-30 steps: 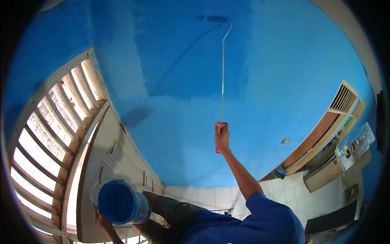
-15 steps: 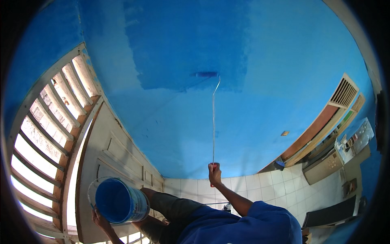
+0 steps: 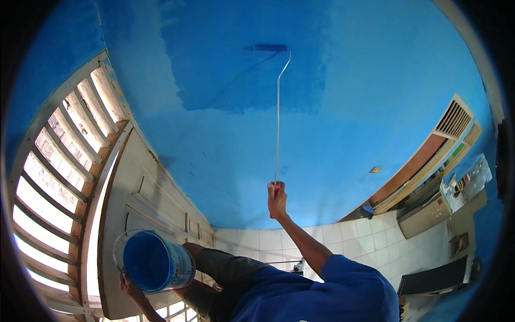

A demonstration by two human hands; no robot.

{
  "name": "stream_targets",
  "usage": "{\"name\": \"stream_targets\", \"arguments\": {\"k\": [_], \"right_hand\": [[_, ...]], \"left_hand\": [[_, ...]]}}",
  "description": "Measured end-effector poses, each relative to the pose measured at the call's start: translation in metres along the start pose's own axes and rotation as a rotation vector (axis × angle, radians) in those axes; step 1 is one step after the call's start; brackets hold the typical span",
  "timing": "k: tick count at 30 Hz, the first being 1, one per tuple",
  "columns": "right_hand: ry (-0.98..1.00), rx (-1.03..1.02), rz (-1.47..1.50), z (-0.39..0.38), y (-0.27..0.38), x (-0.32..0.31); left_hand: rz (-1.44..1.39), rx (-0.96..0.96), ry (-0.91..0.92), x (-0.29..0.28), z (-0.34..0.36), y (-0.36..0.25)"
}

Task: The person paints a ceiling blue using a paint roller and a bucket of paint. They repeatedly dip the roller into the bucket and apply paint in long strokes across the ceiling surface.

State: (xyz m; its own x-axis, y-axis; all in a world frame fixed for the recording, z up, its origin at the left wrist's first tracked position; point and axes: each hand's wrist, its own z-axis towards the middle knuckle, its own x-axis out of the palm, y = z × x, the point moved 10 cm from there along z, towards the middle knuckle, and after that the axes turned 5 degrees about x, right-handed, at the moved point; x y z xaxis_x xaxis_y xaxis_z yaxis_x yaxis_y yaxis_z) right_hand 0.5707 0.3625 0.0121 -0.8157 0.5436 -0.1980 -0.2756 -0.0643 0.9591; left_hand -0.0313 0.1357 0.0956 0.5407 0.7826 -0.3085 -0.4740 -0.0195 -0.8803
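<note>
My right hand point(image 3: 277, 200) is closed round the red handle of a paint roller point(image 3: 278, 123). The roller's long thin metal rod reaches up to a dark blue sleeve point(image 3: 271, 48), which lies against the wall point(image 3: 225, 166) inside a patch of darker, wet-looking blue paint point(image 3: 247, 86). At lower left my left hand point(image 3: 130, 287) grips a paint bucket point(image 3: 185, 266) near its rim. The bucket is tilted, its mouth facing me, and its inside is coated blue. A thin wire handle point(image 3: 116, 249) loops out at its left side.
On the left stand a white panelled door point(image 3: 153, 198) and a barred window point(image 3: 53, 172). At right are a vented door frame point(image 3: 424, 166), a cardboard box point(image 3: 424, 220) and a dark flat panel point(image 3: 434, 278). White tiles point(image 3: 348, 239) cover the floor. My legs point(image 3: 225, 265) show below.
My right hand has risen, and the roller has moved up the wall, farther into the darker patch. My left hand still holds the bucket in nearly the same place.
</note>
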Motion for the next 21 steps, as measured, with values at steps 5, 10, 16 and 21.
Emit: {"name": "stream_targets", "arguments": {"k": [5, 10, 16, 21], "right_hand": [[-0.010, 0.020, 0.002, -0.012, -0.021, 0.019], [0.067, 0.217, -0.046, -0.098, -0.111, 0.039], [0.021, 0.189, -0.029, -0.111, -0.108, 0.029], [-0.030, 0.061, 0.076, -0.063, -0.035, 0.039]], "left_hand": [[-0.005, -0.017, 0.009, 0.004, -0.001, -0.003], [-0.049, -0.002, 0.052, 0.005, 0.001, 0.002], [-0.027, 0.040, 0.036, 0.002, 0.000, 0.002], [0.071, 0.005, -0.045, -0.002, -0.004, -0.002]]}}
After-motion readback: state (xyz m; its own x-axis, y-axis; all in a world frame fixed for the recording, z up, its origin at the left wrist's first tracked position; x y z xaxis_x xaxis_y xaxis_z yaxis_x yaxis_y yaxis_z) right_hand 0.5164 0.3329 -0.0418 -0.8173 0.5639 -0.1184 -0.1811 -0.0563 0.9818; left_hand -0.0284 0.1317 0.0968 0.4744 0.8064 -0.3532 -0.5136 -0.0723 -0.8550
